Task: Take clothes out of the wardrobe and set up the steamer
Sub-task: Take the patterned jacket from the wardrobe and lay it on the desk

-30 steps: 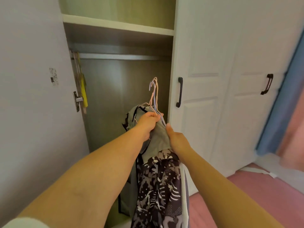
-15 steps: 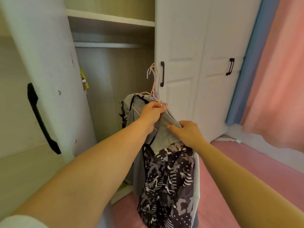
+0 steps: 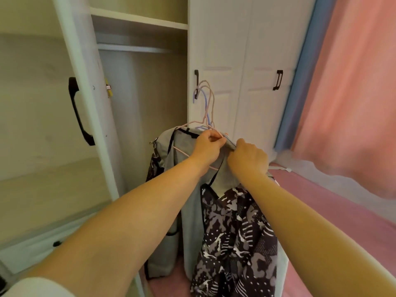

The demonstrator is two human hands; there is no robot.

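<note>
The left hand (image 3: pixel 206 146) pinches the pink and lilac wire hangers (image 3: pixel 205 108) at their necks, fingers curled tight. Just at its 3 o'clock, the right hand (image 3: pixel 248 157) grips the grey garment (image 3: pixel 184 159) by its collar. A black-and-white patterned garment (image 3: pixel 235 236) hangs at 6 o'clock. The open white wardrobe (image 3: pixel 141 86) stands at 11 o'clock.

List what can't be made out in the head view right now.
- Hanger count: hooks overlap.
- Left hand and right hand fingertips: buried in the grey garment.
- Patterned garment hem: cut by bottom edge.
- Steamer: not in view.
</note>
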